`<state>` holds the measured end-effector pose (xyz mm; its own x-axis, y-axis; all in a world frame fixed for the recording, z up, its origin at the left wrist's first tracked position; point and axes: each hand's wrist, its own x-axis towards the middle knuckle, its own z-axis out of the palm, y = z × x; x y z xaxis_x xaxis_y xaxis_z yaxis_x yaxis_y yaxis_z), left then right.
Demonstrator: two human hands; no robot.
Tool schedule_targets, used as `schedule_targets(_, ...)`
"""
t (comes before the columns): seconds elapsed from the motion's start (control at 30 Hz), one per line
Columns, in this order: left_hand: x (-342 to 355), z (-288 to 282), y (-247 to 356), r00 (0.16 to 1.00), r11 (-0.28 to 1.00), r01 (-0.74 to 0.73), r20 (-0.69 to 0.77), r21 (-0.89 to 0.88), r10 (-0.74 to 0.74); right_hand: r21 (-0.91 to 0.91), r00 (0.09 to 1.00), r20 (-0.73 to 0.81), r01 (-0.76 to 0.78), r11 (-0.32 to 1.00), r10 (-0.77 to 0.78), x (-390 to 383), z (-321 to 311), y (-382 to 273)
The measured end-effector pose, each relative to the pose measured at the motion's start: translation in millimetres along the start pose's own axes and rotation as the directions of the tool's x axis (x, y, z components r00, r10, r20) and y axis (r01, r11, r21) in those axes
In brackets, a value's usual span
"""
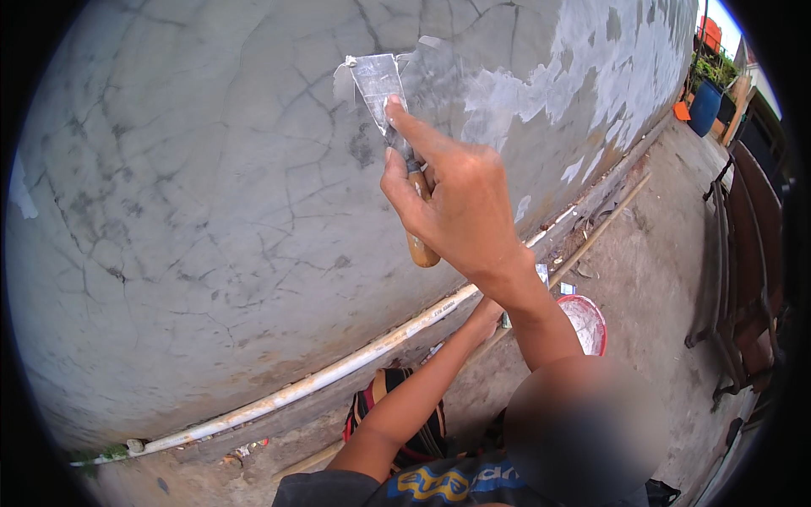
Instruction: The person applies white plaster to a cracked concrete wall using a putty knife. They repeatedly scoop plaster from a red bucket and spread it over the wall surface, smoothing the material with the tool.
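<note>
My right hand point(452, 203) grips a putty knife by its wooden handle, index finger stretched onto the white-smeared metal blade point(373, 80), which lies at the cracked grey wall point(194, 169) over a small patch of filler. Lighter patches cover the wall to the right. My left hand point(483, 321) is low, behind my right forearm and partly hidden, its fingers curled beside a small green object point(505, 321) that I cannot make out. A red-rimmed bucket point(601, 325) holding white paste stands on the ground to the right.
A white pipe point(355, 358) runs along the wall's foot, beside a long pole point(604, 228) on the concrete ground point(634, 279). A dark bench-like frame point(743, 262) stands at the right. A blue barrel point(705, 108), an orange object and plants are at the far end.
</note>
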<state>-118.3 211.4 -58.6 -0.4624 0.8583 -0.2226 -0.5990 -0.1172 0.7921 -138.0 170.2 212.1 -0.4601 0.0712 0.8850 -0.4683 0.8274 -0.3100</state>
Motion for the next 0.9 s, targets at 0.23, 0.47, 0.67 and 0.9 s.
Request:
schedule_targets(0.23,-2.0,-2.8,2.9,0.996,0.982,0.073,-0.032,-0.173,-0.080,-0.094,0.982,0.185,-0.015,0.995,0.033,-22.0,11.8,3.5)
schedule_targets(0.47,5.9,-9.1,-2.7,0.995,0.994,0.002,-0.102,0.112,0.010,-0.069,0.994,-0.110,0.011,0.998,-0.019,5.0,-10.8,13.7)
schedule_targets(0.67,1.7,-2.6,8.4,0.998,0.996,0.041,-0.041,-0.080,-0.044,-0.097,0.999,-0.044,0.008,0.995,-0.012,-12.0,19.5,40.1)
schedule_targets(0.9,-2.9,-4.4,7.6,0.999,0.996,-0.039,-0.028,-0.083,0.037,-0.004,1.000,0.018,-0.013,1.000,0.013,-18.0,-11.6,20.5)
